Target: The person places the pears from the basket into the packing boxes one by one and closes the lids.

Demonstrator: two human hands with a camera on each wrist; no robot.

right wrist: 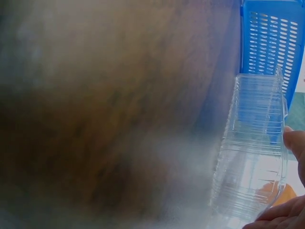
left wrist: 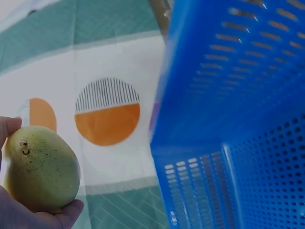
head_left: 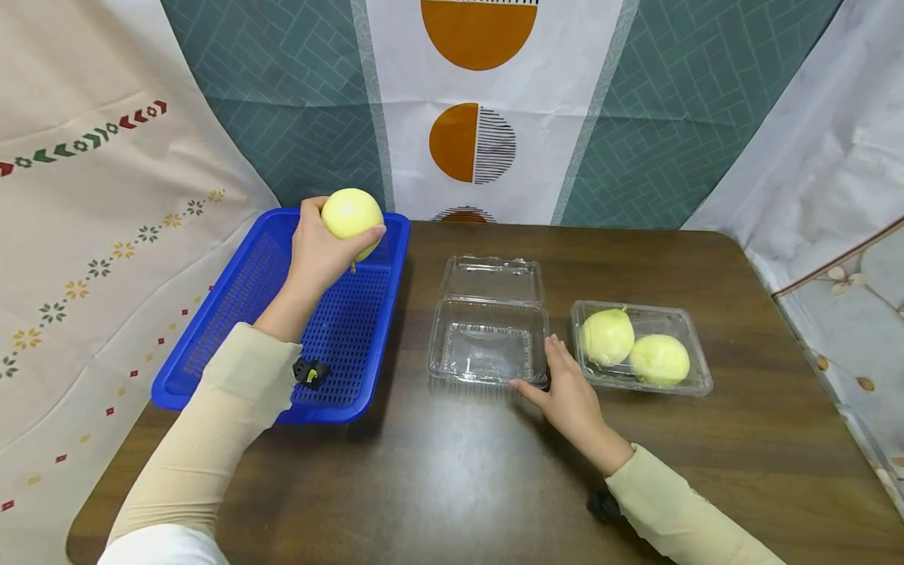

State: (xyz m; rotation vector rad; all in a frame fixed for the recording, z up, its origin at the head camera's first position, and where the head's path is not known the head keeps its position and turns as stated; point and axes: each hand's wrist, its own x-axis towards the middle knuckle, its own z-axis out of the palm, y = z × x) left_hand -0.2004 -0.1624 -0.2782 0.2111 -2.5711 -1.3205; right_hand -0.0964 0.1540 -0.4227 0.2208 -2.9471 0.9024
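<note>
So the left hand [head_left: 318, 255] has a pale yellow fruit [head_left: 351, 213] up over the far end of the blue basket [head_left: 353, 337]. Thumb's on one side, fingers on the other, so yeah, it's pinching the fruit pretty squarely. The stem end points down toward the near side, and the left wrist view shows little brown specks around it.

The right hand [head_left: 570, 400] is over at the clear box [head_left: 487, 345], right at its near right corner. Thumb and fingers are spread well apart, thumb along the front edge, fingers at the right side, touching the rim. The lid [head_left: 492, 278] is flipped back, away from the person.

Just right of that there's a second box [head_left: 695, 365], also see-through, with two more fruits [head_left: 607, 336] in it, side by side. Everything's sitting on a dark wooden table [head_left: 452, 479], with a patterned cloth [head_left: 304, 102] hanging behind. Both sleeves [head_left: 191, 447] are cream colored.
</note>
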